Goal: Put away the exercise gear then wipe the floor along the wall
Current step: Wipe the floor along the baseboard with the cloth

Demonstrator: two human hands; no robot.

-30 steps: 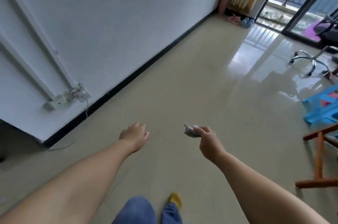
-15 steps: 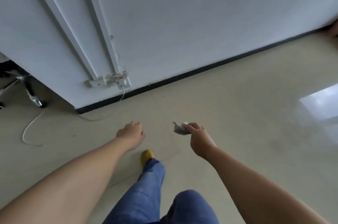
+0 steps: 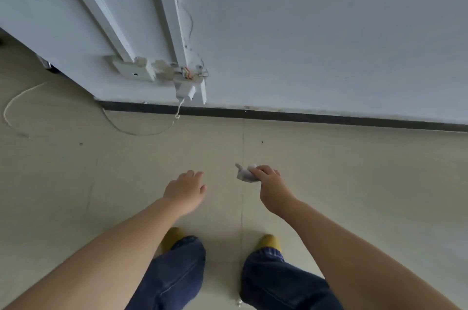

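One grey cloth (image 3: 245, 174) pinched in R hand (image 3: 272, 187), L hand (image 3: 186, 189) loose — floor (image 3: 354, 170) below

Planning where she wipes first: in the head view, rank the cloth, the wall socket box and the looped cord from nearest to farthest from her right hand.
1. Cloth, gripped in the right hand.
2. Wall socket box, up-left at the wall's base.
3. Looped cord, far left on the floor.

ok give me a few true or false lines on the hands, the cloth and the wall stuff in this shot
1. The right hand holds a small grey cloth. True.
2. The left hand holds a cloth too. False: it holds nothing, fingers relaxed.
3. The cloth is pressed on the floor. False: it is held above it.
4. A thin white cable trails from the wall box across the floor. True.
5. The baseboard is white. False: it is dark.
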